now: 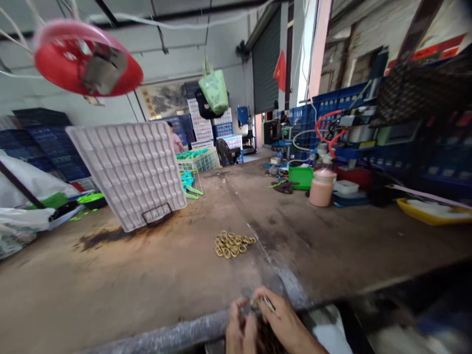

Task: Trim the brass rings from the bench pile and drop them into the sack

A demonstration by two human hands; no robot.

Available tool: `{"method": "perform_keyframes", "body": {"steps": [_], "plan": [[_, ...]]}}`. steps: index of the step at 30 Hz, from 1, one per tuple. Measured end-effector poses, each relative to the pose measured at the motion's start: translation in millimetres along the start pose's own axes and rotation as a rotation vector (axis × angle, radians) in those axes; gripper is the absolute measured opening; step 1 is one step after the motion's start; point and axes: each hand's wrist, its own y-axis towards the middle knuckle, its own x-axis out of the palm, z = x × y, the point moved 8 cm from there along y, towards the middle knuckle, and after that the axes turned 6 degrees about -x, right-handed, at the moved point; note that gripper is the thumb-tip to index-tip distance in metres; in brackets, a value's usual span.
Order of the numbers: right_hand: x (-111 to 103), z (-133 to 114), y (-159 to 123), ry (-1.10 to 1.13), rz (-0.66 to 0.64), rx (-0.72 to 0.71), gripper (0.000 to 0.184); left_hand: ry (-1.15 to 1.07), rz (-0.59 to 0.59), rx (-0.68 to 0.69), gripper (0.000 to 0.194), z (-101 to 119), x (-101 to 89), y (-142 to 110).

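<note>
Both hands are low in the head view, close together at the near edge of the table. My right hand (pixel 282 314) is closed, its thumb and fingers pinching a small shiny metal piece (pixel 271 305); the blur hides its exact kind. Right beside it, my left hand (pixel 241 327) has its fingers bent and pressed together, and what they hold is hidden. Beyond the hands, a small pile of brass-coloured metal rings (pixel 230 243) lies on the brown tabletop (pixel 177 275).
A pale ribbed plastic tray (pixel 132 172) leans upright in a wire stand at the left. A pink jar (pixel 322 187), a green bin (pixel 300 178) and a yellow tray (pixel 431 214) stand right. Above hangs a red lamp (pixel 86 59). One person (pixel 177 140) is far back.
</note>
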Motion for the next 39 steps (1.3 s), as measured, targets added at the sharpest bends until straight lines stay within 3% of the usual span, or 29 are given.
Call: {"method": "perform_keyframes", "body": {"steps": [3, 5, 13, 20, 25, 31, 36, 39], "plan": [[3.4, -16.7, -2.9, 0.045, -0.048, -0.03, 0.029, 0.047, 0.12, 0.072, 0.04, 13.5, 0.5, -9.1], [1.2, -19.7, -3.7, 0.054, -0.015, -0.017, 0.027, 0.046, 0.149, 0.073, 0.037, 17.5, 0.9, -13.2], [10.7, -11.4, -3.3, 0.088, -0.006, 0.023, 0.013, 0.03, 0.184, 0.131, 0.035, 18.6, -11.3, -15.0], [16.3, -12.1, -0.5, 0.166, -0.017, 0.069, 0.02, 0.068, 0.163, 0.146, 0.028, 16.9, -14.6, -13.7], [17.6, -7.7, 4.3, 0.078, -0.006, 0.118, 0.016, 0.086, 0.141, 0.143, 0.028, 15.0, -13.7, -14.0], [18.2, -9.5, 5.8, 0.012, -0.029, 0.12, 0.016, 0.083, 0.015, 0.093, 0.029, 15.3, -7.4, -13.5], [18.9, -13.6, 8.5, 0.082, -0.031, 0.057, 0.024, -0.042, -0.052, 0.084, 0.027, 14.9, -4.4, -14.6], [13.4, -9.2, 9.3, -0.015, 0.018, 0.085, 0.021, -0.103, -0.063, 0.093, 0.026, 14.4, -4.6, -14.8]]}}
